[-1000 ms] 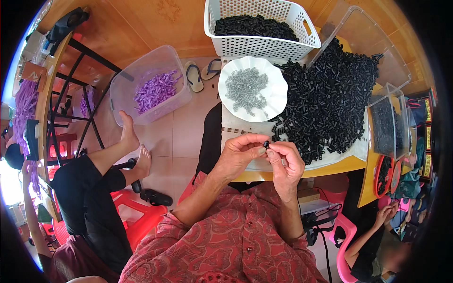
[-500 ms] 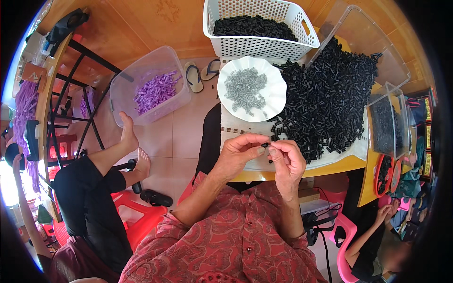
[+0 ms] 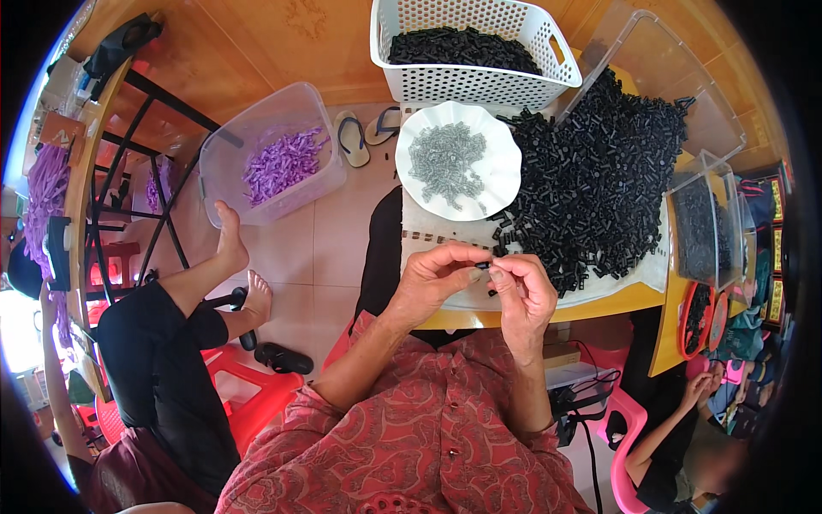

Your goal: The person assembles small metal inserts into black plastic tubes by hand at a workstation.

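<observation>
Left hand (image 3: 437,278): pinching small black tubular piece (image 3: 482,265)
Right hand (image 3: 522,295): gripping it too
Black tubular-piece heap (image 3: 591,188): two o'clock from hands

From my end, I see a wood-grained wall (image 3: 265,51) beyond the grip (image 3: 484,265); to the grip's left, pale tiled floor (image 3: 330,261), a red plastic stool (image 3: 265,407), a black-framed table (image 3: 173,104); farthest left, a glow (image 3: 24,334), possibly daylight.

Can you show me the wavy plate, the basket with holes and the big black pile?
Plate (image 3: 504,163): head view, on its bare right side.
Basket (image 3: 475,88): head view, on its near wall.
Black pile (image 3: 595,188): head view, on its middle.
</observation>
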{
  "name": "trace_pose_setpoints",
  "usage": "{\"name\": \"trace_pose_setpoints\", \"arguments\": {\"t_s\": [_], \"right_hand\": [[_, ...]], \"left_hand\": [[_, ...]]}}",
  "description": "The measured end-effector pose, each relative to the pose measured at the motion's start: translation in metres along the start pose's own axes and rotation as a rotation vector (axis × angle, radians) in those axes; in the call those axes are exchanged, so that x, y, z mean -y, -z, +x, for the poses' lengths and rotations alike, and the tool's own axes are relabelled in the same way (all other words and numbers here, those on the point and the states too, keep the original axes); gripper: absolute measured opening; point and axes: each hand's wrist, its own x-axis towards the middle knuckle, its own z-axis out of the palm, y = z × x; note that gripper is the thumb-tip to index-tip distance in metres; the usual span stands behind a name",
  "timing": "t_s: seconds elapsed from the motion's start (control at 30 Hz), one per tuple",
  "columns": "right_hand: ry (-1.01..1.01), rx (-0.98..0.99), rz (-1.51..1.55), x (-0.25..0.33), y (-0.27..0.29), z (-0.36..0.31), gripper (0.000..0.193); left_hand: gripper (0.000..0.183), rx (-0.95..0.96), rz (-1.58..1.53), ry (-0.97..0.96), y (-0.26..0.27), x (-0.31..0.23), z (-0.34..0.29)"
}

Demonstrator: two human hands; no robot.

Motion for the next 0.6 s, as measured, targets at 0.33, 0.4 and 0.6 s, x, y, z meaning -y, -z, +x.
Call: {"name": "trace_pose_setpoints", "arguments": {"t_s": [0.33, 0.4, 0.6], "right_hand": [[0.025, 0.049, -0.091, -0.0042, 0.0045, 0.0011, 0.009], [-0.035, 0.075, -0.029, -0.0017, 0.0057, 0.0030, 0.008], [-0.166, 0.094, 0.113, 0.0035, 0.0054, 0.0049, 0.009]], "left_hand": [[0.026, 0.039, 0.082, -0.039, -0.0003, -0.0025, 0.0005], [0.025, 0.028, 0.066, -0.030, -0.0004, -0.0027, 0.0002], [0.026, -0.023, -0.066, 0.024, 0.0002, 0.0052, 0.0006]]}}
